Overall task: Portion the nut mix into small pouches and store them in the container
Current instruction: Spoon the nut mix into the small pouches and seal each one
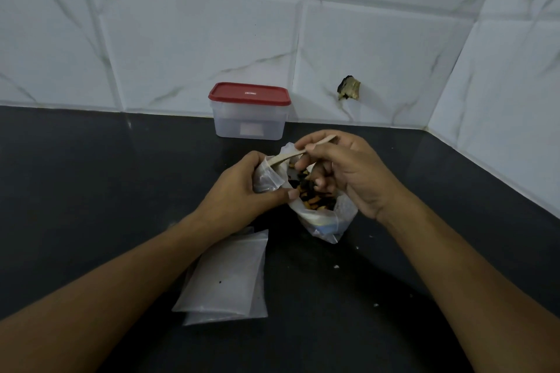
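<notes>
A clear plastic bag of nut mix [318, 203] stands open on the dark counter [91, 175] at the centre. My left hand [242, 188] grips a small clear pouch [266, 175] at the bag's left rim. My right hand [348, 172] pinches a wooden spoon [303, 150] whose tip reaches into the small pouch. A clear container with a red lid [250, 110] stands shut against the tiled wall behind. Flat empty pouches [227, 275] lie stacked under my left forearm.
White marble-look tiles [181, 39] close off the back and the right side of the counter. A chipped hole [348, 88] shows in the back wall. A few pale crumbs [336, 266] lie on the counter near the bag.
</notes>
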Action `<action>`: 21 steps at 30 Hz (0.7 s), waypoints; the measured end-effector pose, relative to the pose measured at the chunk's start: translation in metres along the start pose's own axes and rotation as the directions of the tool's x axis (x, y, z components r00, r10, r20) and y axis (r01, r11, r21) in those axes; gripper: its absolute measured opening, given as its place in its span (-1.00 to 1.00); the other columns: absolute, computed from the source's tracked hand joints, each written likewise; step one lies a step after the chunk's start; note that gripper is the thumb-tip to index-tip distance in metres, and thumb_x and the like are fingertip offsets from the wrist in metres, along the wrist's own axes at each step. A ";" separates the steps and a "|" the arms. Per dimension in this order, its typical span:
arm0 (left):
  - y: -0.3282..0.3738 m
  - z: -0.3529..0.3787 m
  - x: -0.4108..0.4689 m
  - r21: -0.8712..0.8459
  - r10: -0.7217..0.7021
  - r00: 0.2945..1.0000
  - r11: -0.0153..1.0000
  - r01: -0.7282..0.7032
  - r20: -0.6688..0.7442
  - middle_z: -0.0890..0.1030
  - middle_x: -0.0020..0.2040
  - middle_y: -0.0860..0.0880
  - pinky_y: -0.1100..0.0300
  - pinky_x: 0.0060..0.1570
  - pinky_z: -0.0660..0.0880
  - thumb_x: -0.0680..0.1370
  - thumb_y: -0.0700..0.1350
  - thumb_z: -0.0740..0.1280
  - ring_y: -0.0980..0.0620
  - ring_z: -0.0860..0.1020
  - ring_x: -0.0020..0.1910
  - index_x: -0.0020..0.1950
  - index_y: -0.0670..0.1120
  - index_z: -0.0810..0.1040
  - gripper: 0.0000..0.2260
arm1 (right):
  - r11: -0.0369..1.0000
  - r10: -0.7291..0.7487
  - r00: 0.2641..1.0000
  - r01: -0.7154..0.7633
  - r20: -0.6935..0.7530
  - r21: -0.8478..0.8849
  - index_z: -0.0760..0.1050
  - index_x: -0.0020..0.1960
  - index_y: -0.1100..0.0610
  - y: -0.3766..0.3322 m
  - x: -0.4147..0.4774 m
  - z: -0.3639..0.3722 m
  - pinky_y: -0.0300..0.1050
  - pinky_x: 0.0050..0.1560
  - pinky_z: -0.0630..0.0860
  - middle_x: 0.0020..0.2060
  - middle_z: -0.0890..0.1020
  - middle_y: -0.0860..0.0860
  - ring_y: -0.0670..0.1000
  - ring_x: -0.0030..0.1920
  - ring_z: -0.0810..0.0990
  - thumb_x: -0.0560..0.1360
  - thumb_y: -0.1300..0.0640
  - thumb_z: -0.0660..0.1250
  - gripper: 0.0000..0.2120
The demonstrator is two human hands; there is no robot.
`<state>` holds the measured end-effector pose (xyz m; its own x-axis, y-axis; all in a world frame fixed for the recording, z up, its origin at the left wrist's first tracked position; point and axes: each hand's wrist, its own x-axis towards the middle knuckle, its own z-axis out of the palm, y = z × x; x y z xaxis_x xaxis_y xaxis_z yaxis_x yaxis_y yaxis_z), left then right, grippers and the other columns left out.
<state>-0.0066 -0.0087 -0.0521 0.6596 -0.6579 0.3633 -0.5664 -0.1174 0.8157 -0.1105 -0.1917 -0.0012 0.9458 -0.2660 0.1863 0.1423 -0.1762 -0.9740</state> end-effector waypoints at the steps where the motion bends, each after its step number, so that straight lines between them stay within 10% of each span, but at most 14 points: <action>1: 0.000 0.000 0.000 -0.007 -0.006 1.000 1.000 0.006 0.002 0.67 0.00 0.06 0.27 -0.11 0.60 0.43 0.09 0.56 0.13 0.65 -0.08 0.19 0.03 0.52 -0.59 | 0.999 0.001 1.000 0.000 -0.030 0.038 0.64 0.10 0.16 0.001 0.001 -0.002 -0.21 -0.43 0.34 -0.18 0.71 0.12 -0.02 -0.42 0.48 0.65 0.18 0.31 -0.85; 21: 0.002 -0.001 0.001 0.027 -0.030 0.999 0.999 0.029 0.015 0.64 0.05 0.11 0.38 -0.14 0.55 0.39 0.18 0.52 0.25 0.61 -0.02 0.26 0.05 0.49 -0.48 | 0.994 -0.011 0.941 0.048 -0.338 0.101 0.63 0.09 0.18 0.008 0.009 -0.031 -0.21 -0.48 0.34 -0.26 0.67 0.08 -0.03 -0.42 0.49 0.66 0.13 0.27 -0.82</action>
<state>-0.0068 -0.0084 -0.0493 0.6686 -0.6654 0.3322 -0.5600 -0.1565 0.8136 -0.1099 -0.2251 -0.0034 0.7900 -0.5687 0.2292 0.2160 -0.0918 -0.9721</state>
